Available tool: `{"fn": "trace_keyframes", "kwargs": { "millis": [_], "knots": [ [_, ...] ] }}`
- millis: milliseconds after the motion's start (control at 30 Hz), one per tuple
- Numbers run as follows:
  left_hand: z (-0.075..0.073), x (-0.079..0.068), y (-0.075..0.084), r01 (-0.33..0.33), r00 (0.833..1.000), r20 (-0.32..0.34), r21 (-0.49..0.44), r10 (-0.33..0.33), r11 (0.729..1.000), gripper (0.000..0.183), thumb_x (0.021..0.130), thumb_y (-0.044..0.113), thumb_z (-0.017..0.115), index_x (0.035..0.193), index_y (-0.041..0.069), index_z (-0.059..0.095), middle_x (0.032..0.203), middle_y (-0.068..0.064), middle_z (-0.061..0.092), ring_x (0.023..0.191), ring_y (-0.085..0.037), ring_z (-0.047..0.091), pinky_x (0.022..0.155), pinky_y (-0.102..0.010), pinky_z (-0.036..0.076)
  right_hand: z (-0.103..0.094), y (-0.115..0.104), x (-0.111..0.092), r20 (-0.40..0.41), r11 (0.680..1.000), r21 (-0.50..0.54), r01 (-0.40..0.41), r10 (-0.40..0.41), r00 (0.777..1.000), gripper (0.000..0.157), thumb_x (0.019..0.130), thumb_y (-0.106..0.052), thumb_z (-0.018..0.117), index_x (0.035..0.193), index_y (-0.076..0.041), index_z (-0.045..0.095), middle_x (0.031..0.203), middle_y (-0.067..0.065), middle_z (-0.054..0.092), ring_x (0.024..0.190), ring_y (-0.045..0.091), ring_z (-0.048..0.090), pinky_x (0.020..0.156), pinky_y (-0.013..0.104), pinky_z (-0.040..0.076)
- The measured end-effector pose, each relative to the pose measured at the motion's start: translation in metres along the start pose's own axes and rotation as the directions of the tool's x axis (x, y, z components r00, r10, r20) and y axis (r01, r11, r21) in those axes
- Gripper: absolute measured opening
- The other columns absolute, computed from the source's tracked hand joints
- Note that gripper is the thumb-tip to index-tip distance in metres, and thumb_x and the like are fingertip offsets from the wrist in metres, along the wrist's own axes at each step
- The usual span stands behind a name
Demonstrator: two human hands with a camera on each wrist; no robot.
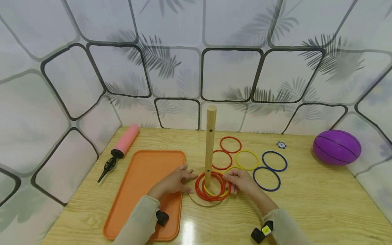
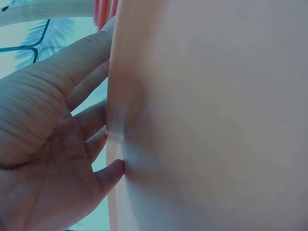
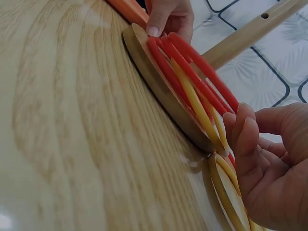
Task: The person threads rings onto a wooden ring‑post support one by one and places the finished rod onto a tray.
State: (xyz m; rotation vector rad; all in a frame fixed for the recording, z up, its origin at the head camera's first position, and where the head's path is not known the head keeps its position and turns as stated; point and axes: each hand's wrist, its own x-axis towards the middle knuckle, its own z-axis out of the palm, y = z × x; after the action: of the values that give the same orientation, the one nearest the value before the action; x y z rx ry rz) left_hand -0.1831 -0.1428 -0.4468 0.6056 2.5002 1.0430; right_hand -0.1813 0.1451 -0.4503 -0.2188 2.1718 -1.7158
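A wooden post (image 1: 210, 143) rises from a round wooden base (image 3: 159, 86). Several red rings (image 3: 192, 54) and a yellow ring (image 3: 193, 98) lie loosely stacked around its foot, some tilted. At the stack's right side my right hand (image 1: 240, 180) pinches the edge of a red ring between thumb and fingers. My left hand (image 1: 173, 183) is spread at the left edge of the base, its fingers relaxed and its thumb tip right by the rings. In the left wrist view, the orange tray (image 2: 202, 115) hides the ends of the left fingers.
The orange tray lies left of the base, under the left forearm. Behind it rests a pink hand pump (image 1: 127, 141). Loose red rings (image 1: 230, 152), a yellow ring (image 1: 246, 169) and blue rings (image 1: 279, 180) lie right of the post. Farther right are a poker chip (image 1: 281, 145) and a purple ball (image 1: 337, 147).
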Motion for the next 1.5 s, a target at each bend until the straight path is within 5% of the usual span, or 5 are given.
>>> {"fn": "trace_keyframes", "kwargs": {
  "millis": [200, 300, 800, 1233, 1500],
  "knots": [
    [0.001, 0.000, 0.000, -0.006, 1.000, 0.002, -0.005, 0.006, 1.000, 0.059, 0.078, 0.020, 0.078, 0.133, 0.014, 0.057, 0.146, -0.008, 0.040, 0.144, -0.030, 0.007, 0.112, -0.054, 0.017, -0.011, -0.004, -0.013, -0.006, 1.000, -0.015, -0.015, 0.015, 1.000, 0.028, 0.097, -0.016, 0.055, 0.098, 0.012, 0.060, 0.064, 0.006, 0.059, 0.048, 0.011, 0.054, 0.045, 0.022, 0.047],
    [0.001, 0.000, 0.000, -0.014, 1.000, 0.008, -0.003, 0.014, 1.000, 0.060, 0.078, 0.020, 0.078, 0.134, 0.014, 0.057, 0.147, -0.009, 0.039, 0.144, -0.030, 0.007, 0.112, -0.054, 0.016, -0.024, 0.013, -0.011, -0.011, 1.000, -0.018, -0.018, 0.018, 1.000, 0.030, 0.098, -0.019, 0.054, 0.098, 0.011, 0.060, 0.071, 0.007, 0.062, 0.049, 0.011, 0.056, 0.045, 0.023, 0.048],
    [0.000, -0.001, 0.000, -0.027, 1.000, 0.004, 0.002, 0.027, 1.000, 0.060, 0.077, 0.020, 0.078, 0.133, 0.011, 0.057, 0.146, -0.012, 0.041, 0.144, -0.032, 0.008, 0.111, -0.056, 0.016, -0.074, 0.025, -0.035, -0.141, 0.997, -0.052, -0.058, 0.050, 0.989, 0.033, 0.096, -0.022, 0.058, 0.098, 0.011, 0.058, 0.073, 0.006, 0.061, 0.053, 0.011, 0.055, 0.049, 0.025, 0.049],
    [0.001, 0.000, 0.001, -0.020, 1.000, 0.009, 0.014, 0.020, 1.000, 0.061, 0.077, 0.020, 0.078, 0.134, 0.014, 0.056, 0.146, -0.009, 0.040, 0.144, -0.030, 0.008, 0.112, -0.054, 0.016, -0.121, 0.030, -0.058, -0.171, 0.994, -0.072, -0.088, 0.074, 0.982, 0.045, 0.094, -0.021, 0.061, 0.119, 0.015, 0.053, 0.081, 0.006, 0.062, 0.058, 0.011, 0.056, 0.054, 0.027, 0.051],
    [-0.001, -0.001, 0.004, -0.024, 1.000, -0.001, 0.004, 0.024, 1.000, 0.059, 0.077, 0.019, 0.078, 0.132, 0.011, 0.058, 0.146, -0.011, 0.041, 0.144, -0.033, 0.010, 0.111, -0.056, 0.017, -0.143, 0.040, -0.068, -0.155, 0.995, -0.094, -0.029, 0.014, 0.988, 0.043, 0.093, -0.014, 0.061, 0.120, 0.018, 0.049, 0.078, 0.006, 0.064, 0.058, 0.011, 0.056, 0.054, 0.027, 0.051]
  ]
}}
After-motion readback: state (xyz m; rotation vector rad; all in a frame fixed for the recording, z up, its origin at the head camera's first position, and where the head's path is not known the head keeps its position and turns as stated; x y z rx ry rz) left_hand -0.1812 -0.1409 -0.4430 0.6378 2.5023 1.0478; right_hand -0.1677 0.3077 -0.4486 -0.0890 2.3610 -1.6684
